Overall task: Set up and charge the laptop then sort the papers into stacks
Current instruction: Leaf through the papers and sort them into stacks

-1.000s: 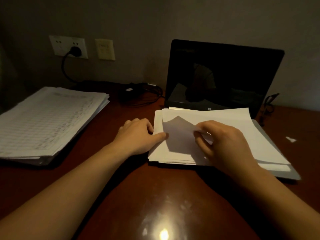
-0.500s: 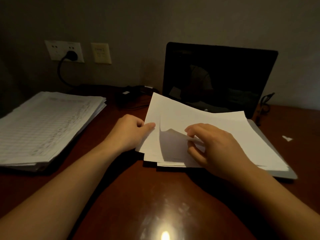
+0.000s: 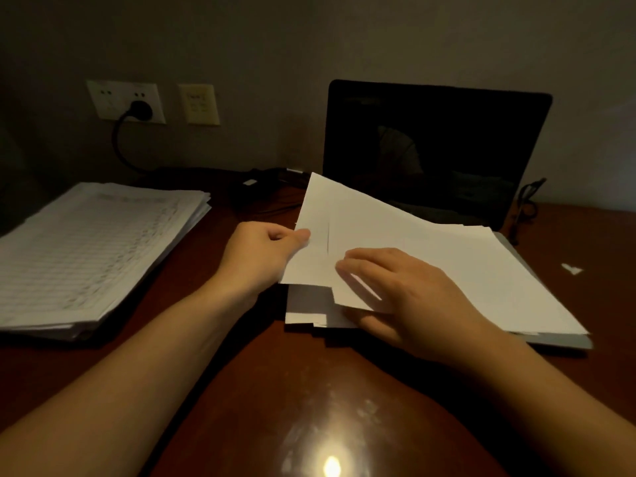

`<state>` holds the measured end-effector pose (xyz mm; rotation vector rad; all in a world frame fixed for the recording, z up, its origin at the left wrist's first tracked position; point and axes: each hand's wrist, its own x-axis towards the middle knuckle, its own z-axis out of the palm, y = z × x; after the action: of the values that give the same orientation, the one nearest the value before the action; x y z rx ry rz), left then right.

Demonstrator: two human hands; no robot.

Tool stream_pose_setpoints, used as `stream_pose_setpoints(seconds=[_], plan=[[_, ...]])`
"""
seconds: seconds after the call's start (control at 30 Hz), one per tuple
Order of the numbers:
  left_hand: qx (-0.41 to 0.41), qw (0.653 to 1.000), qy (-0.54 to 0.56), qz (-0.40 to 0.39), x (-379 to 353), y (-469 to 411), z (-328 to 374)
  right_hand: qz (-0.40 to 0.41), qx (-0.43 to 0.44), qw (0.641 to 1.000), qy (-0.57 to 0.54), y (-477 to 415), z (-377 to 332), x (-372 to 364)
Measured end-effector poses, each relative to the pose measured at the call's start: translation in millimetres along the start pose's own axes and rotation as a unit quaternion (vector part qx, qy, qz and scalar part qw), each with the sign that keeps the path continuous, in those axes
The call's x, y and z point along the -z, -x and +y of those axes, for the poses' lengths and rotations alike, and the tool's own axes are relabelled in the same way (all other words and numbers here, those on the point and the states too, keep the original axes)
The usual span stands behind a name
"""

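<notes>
Head view: your left hand (image 3: pixel 261 256) pinches the top sheet (image 3: pixel 344 215) by its left edge, tilted up off the pile (image 3: pixel 499 287) on the laptop (image 3: pixel 430 142), your right hand (image 3: pixel 413 297) grips that pile, and the stack (image 3: pixel 93 249) lies left, nearer your left hand.

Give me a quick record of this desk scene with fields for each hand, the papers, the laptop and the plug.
left hand: pinches the left edge of the top sheet, lifted off the pile
right hand: pinches the pile's near corner, fingers on top, thumb beneath
laptop: open, screen dark
pile: blank sheets lying on the laptop's base
printed stack: on the desk, left
plug: in the wall socket
</notes>
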<state>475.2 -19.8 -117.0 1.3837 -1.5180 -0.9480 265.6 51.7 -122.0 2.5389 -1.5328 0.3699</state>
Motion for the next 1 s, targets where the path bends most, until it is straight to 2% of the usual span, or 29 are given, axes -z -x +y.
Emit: stream_pose_setpoints(seconds=[0.1,0.17,0.2,0.23,0.3,0.33,0.37,0.43,0.5,0.63,0.87,1.0], plan=[[0.056,0.995,0.082,-0.033,-1,0,5,0.026,-0.010,0.999,0.019,-3,-1,-1],[0.065,0.994,0.086,-0.029,1,-2,8,0.068,-0.020,0.997,0.024,-3,1,-1],[0.054,0.998,0.029,-0.018,2,-4,6,0.091,-0.027,0.995,0.028,-2,2,-1],[0.027,0.996,-0.081,-0.009,4,-7,4,0.107,-0.037,0.993,0.033,-2,4,0],[-0.011,0.945,-0.327,-0.015,4,-6,-1,0.127,-0.057,0.989,0.043,-2,6,0],[-0.003,0.917,-0.399,-0.025,3,-4,-1,0.131,-0.063,0.988,0.046,-2,7,0],[0.009,0.904,-0.426,-0.037,1,-3,-1,0.129,-0.066,0.988,0.045,-2,7,0],[0.026,0.917,-0.392,-0.063,-2,-3,-1,0.119,-0.067,0.990,0.040,-2,8,0],[0.027,0.948,-0.305,-0.083,-3,-4,-2,0.098,-0.068,0.993,0.023,-2,7,2],[0.012,0.985,-0.160,-0.059,2,-6,-5,0.052,-0.057,0.997,-0.009,-1,7,8],[-0.036,0.986,-0.162,-0.035,7,-9,-5,0.018,-0.019,0.999,-0.022,-1,8,8],[-0.037,0.987,-0.156,-0.022,6,-10,-4,-0.003,0.003,1.000,-0.029,0,10,4]])
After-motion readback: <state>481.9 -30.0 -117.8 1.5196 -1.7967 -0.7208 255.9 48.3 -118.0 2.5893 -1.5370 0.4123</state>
